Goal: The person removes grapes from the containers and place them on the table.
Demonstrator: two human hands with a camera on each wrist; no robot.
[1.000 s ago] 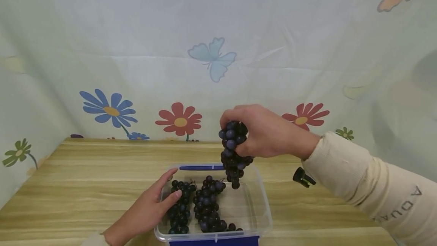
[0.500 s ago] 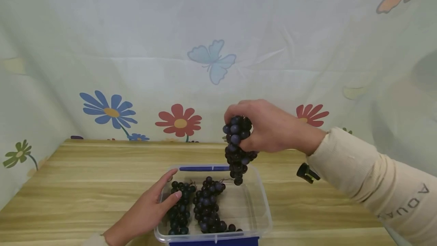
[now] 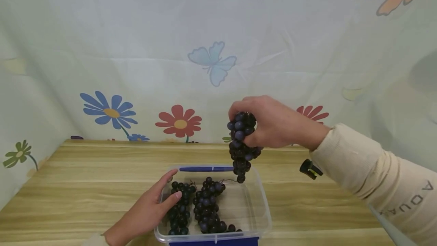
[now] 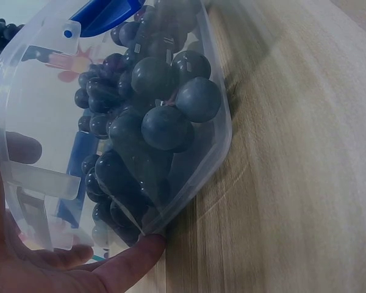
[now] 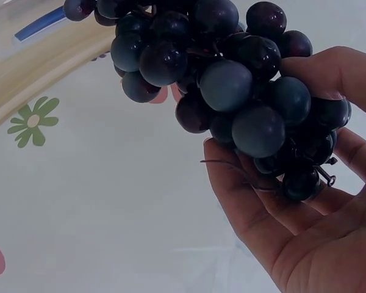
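Note:
My right hand [image 3: 273, 122] grips a bunch of dark purple grapes [image 3: 240, 153] by its upper part. The bunch hangs tip down over the back right of a clear plastic box [image 3: 264, 204]. Seen from the right wrist, the thumb presses one side of these grapes [image 5: 226, 85] and the fingers support the other. My left hand [image 3: 146, 208] holds the box's left wall, thumb over the rim and fingers outside. Inside the box lie two more bunches, one [image 3: 181, 208] beside the left thumb and another [image 3: 206, 204] at the middle.
The box stands on a wood-grain table [image 3: 85, 185] and has blue latches [image 3: 215, 241] at front and back. A pale curtain [image 3: 136, 29] printed with flowers and butterflies rises behind the table. A small black device [image 3: 310, 169] hangs below the right wrist.
My right hand has risen a little and shifted right, carrying its bunch of grapes along. The left hand, the box and the two bunches inside stay put.

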